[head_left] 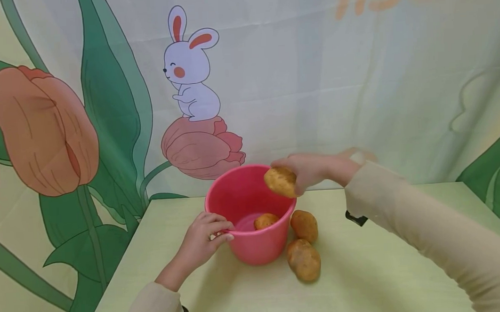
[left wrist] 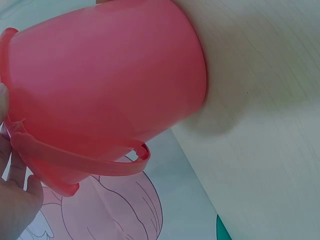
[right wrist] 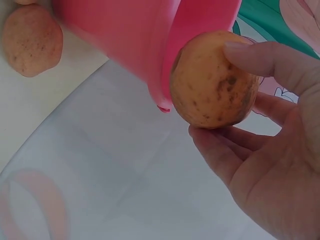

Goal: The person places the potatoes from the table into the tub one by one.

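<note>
Your right hand (head_left: 307,169) pinching a potato (head_left: 280,181) over the pink bucket (head_left: 250,243), your left hand (head_left: 203,238) apparently gripping its near rim, two potatoes (head_left: 304,242) just right on the counter (head_left: 366,272).

Pink bucket (head_left: 254,240) stands mid-surface (head_left: 367,282), its mouth open upward, with one potato (head_left: 265,220) on its floor. The right hand (head_left: 314,169) holds a potato (head_left: 280,181) over the right rim, narrowing entry from that side. The left hand (head_left: 201,238) grips the near-left rim, blocking that approach. Two potatoes (head_left: 304,245) lie against the bucket's right wall. The backdrop (head_left: 314,77) closes the far edge. Bare surface lies in front and at far right.
</note>
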A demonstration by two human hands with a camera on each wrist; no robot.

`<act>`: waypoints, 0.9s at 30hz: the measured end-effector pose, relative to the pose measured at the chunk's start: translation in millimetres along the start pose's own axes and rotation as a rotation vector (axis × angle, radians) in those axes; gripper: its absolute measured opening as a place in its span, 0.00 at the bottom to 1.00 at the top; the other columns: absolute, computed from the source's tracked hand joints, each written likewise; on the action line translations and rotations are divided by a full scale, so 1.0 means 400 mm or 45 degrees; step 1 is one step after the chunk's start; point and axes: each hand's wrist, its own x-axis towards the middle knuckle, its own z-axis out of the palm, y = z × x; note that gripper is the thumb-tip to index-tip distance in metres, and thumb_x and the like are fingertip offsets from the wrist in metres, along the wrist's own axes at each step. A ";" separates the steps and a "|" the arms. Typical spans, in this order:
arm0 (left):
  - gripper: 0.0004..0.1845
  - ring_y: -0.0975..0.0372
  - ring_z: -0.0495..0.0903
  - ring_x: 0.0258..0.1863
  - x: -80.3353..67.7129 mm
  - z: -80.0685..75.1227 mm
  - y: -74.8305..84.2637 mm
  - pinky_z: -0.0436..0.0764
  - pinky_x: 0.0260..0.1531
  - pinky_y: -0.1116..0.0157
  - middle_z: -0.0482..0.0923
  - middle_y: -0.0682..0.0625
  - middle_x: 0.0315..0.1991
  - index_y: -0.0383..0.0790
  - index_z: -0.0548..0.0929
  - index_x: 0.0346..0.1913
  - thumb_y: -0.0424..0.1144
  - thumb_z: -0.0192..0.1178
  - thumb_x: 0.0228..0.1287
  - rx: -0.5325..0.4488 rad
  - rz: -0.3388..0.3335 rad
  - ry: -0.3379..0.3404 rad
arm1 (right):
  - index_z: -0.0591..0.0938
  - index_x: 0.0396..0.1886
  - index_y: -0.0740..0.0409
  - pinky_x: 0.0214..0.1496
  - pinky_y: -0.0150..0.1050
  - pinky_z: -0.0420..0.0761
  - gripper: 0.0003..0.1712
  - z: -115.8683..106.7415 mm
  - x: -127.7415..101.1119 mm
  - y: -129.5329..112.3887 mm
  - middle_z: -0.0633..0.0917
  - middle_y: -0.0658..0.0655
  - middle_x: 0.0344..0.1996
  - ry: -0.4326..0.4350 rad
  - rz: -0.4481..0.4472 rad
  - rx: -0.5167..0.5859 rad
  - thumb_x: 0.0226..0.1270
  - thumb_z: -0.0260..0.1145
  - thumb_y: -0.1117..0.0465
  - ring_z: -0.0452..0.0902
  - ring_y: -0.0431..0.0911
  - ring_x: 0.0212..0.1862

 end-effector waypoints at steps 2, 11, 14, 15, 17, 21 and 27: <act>0.14 0.63 0.70 0.43 0.000 0.000 0.000 0.80 0.31 0.69 0.77 0.56 0.37 0.49 0.84 0.37 0.39 0.69 0.43 0.006 0.006 0.002 | 0.60 0.64 0.54 0.38 0.36 0.78 0.46 0.004 0.005 -0.003 0.71 0.57 0.51 -0.001 -0.003 -0.004 0.41 0.68 0.69 0.65 0.50 0.51; 0.14 0.63 0.70 0.43 0.000 0.000 -0.001 0.80 0.31 0.70 0.77 0.55 0.37 0.48 0.84 0.38 0.39 0.69 0.42 -0.001 0.008 0.008 | 0.60 0.65 0.54 0.38 0.35 0.78 0.46 0.018 0.030 -0.019 0.72 0.56 0.51 0.001 -0.015 -0.027 0.43 0.66 0.70 0.66 0.49 0.50; 0.15 0.63 0.70 0.43 0.001 0.001 -0.001 0.80 0.31 0.69 0.77 0.55 0.37 0.48 0.84 0.38 0.39 0.69 0.42 -0.008 0.007 0.003 | 0.59 0.65 0.54 0.37 0.34 0.78 0.45 0.020 0.036 -0.026 0.72 0.56 0.51 -0.011 -0.010 -0.030 0.43 0.66 0.70 0.66 0.49 0.50; 0.15 0.63 0.70 0.43 0.001 0.001 -0.002 0.80 0.31 0.69 0.77 0.55 0.37 0.48 0.84 0.38 0.39 0.69 0.42 -0.010 0.008 0.001 | 0.59 0.65 0.54 0.37 0.34 0.78 0.45 0.021 0.038 -0.027 0.72 0.56 0.51 -0.016 -0.003 -0.026 0.44 0.66 0.70 0.66 0.49 0.50; 0.15 0.62 0.70 0.43 0.001 0.001 -0.002 0.80 0.31 0.68 0.77 0.55 0.37 0.47 0.84 0.38 0.39 0.69 0.42 -0.012 0.014 0.000 | 0.59 0.65 0.54 0.37 0.34 0.79 0.45 0.022 0.042 -0.030 0.71 0.56 0.52 -0.022 0.002 -0.019 0.44 0.66 0.70 0.65 0.49 0.51; 0.14 0.63 0.70 0.43 0.001 0.001 -0.003 0.80 0.31 0.67 0.77 0.55 0.37 0.48 0.84 0.38 0.39 0.68 0.43 -0.010 0.011 -0.001 | 0.59 0.65 0.53 0.37 0.35 0.79 0.46 0.028 0.049 -0.031 0.70 0.57 0.53 -0.025 0.026 -0.002 0.44 0.67 0.70 0.64 0.50 0.53; 0.14 0.62 0.70 0.43 0.001 -0.001 0.000 0.80 0.31 0.68 0.77 0.55 0.37 0.48 0.84 0.38 0.39 0.68 0.43 -0.005 -0.008 -0.007 | 0.59 0.66 0.50 0.38 0.36 0.80 0.47 0.041 0.061 -0.025 0.68 0.58 0.55 -0.016 0.071 0.017 0.44 0.68 0.70 0.62 0.51 0.55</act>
